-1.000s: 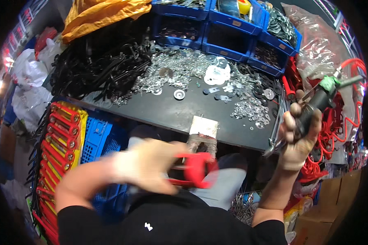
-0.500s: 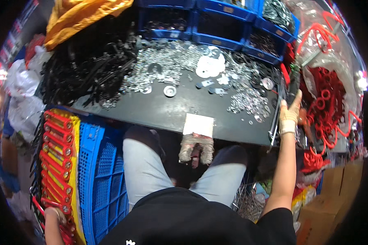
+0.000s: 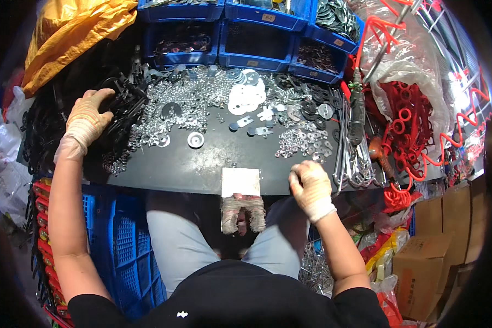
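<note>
Seen from above, a person's two bare hands, both wrapped in pale coverings at the palm, work at a dark table (image 3: 164,169); the left hand (image 3: 86,121) is in the left part of the frame, its fingers spread and slightly bent, thumb apart, reaching over a heap of slender black parts (image 3: 123,104); the heap lies beneath and just beyond the fingertips, spreading to either side of the hand, and whether they touch it I cannot tell.

The right hand (image 3: 312,185) is right of centre, near the table's front edge; its fingers are curled toward the palm, and whether anything small sits inside them I cannot tell; loose metal washers (image 3: 303,143) lie just above it in the frame.

Between the hands, a pale block (image 3: 241,181) sits at the front edge, with a cord-wrapped fork (image 3: 250,203) below it; above lie a round metal disc (image 3: 195,140) and a sheet of small shiny fittings (image 3: 175,93); blue bins (image 3: 259,61) line the top; a dark hand tool (image 3: 357,115) hangs at the upper right, beside red parts (image 3: 404,120) in clear plastic; an orange sack (image 3: 79,41) fills the upper left.
</note>
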A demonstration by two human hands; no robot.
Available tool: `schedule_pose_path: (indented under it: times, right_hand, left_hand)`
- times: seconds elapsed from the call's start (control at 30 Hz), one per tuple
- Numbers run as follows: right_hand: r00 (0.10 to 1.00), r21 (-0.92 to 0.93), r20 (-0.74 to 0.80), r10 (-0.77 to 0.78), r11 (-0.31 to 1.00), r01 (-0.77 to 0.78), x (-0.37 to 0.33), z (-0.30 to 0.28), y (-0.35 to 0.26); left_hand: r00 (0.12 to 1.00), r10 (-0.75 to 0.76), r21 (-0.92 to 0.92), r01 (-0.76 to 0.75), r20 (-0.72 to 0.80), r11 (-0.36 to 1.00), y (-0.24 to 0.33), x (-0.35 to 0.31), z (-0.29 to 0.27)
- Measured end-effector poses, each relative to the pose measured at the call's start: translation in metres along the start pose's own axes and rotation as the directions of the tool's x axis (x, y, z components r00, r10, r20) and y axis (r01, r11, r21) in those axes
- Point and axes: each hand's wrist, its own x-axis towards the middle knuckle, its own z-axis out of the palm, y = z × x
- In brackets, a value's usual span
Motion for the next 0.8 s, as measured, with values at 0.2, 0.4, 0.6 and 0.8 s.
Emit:
schedule_pose_path:
  times: [0.2, 0.4, 0.6, 0.8]
  right_hand:
    - [0.728, 0.541, 0.667, -0.156, 0.774, -0.329, 0.022, -0.045, -0.013]
    - [1.0, 0.282, 0.014, -0.016, 0.959, 0.011, 0.148, -0.011, 0.016]
    - [0.935, 0.177, 0.231, -0.27, 0.956, 0.233, 0.159, 0.061, -0.079]
    - [0.968, 0.928, 0.25, -0.016, 0.29, -0.234, 0.113, 0.021, -0.123]
  left_hand:
    - [0.993, -0.069, 0.272, 0.041, 0.092, 0.962, 0.013, -0.003, -0.01]
    - [0.788, 0.346, 0.098, -0.346, -0.51, 0.933, -0.029, -0.019, 0.004]
    - [0.577, -0.653, -0.829, -0.539, -0.491, 0.147, 0.034, -0.032, -0.009]
    - [0.983, -0.108, -0.985, 0.135, 0.147, -0.111, 0.128, -0.098, 0.043]
